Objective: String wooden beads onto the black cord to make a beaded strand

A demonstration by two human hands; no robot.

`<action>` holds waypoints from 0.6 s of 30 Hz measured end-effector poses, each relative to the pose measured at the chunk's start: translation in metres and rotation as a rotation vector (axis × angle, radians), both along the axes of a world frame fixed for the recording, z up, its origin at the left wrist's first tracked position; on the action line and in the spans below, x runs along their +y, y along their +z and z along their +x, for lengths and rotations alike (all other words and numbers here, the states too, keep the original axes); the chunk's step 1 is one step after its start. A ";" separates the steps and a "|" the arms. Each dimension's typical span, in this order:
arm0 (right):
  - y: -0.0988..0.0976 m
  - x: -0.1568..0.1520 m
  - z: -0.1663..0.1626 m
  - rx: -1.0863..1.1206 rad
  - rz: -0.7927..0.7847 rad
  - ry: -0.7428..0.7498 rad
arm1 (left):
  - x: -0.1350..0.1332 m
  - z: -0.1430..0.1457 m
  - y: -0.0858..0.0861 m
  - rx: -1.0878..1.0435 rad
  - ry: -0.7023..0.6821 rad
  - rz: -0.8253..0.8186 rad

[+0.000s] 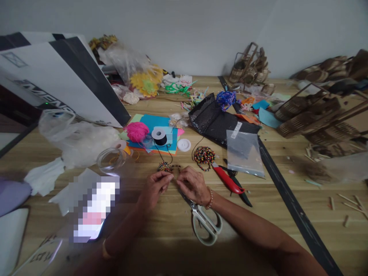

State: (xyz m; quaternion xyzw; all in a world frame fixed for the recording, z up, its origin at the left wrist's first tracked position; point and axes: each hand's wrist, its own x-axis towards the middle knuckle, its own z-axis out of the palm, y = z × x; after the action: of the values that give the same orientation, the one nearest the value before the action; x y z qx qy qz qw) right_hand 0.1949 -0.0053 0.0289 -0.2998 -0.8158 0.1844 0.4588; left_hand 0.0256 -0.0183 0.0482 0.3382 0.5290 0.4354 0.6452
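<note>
My left hand (156, 188) has its thumb and forefinger pinched together, just below a small cluster of multicoloured beads (165, 166). A hand's width or less to the right, my right hand (194, 186) is also closed in a pinch, with its fingertips facing the left ones. What lies between the fingers is too thin to make out. A black cord runs down to the cluster from a spool (159, 137), and a few dark beads sit just beyond the fingertips. Scissors (205, 224) lie partly under my right hand. A coiled bead string (204, 156) rests beyond it.
Red-handled pliers (230, 181) and a clear zip bag (244, 151) lie to the right. Pink yarn (137, 132) sits on coloured sheets (146, 119). A lit phone (96, 211) is at left. Wooden baskets (304, 115) stand far right; a large box (94, 80) stands back left.
</note>
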 end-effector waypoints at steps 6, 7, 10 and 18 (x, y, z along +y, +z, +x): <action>0.000 0.000 0.000 -0.013 -0.012 -0.005 | 0.000 -0.001 -0.002 0.029 -0.003 0.042; 0.000 0.000 0.001 -0.014 -0.017 -0.005 | -0.001 -0.001 -0.002 0.032 -0.001 0.047; -0.001 0.000 0.001 -0.008 -0.025 0.001 | -0.001 -0.001 0.000 0.046 -0.004 0.054; -0.002 0.001 0.000 -0.008 0.014 -0.011 | -0.002 -0.001 0.004 0.116 -0.024 0.071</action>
State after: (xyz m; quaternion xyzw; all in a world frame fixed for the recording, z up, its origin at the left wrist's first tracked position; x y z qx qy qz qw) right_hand 0.1952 -0.0043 0.0265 -0.3020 -0.8173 0.1749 0.4585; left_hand 0.0250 -0.0203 0.0519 0.3917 0.5456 0.4259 0.6063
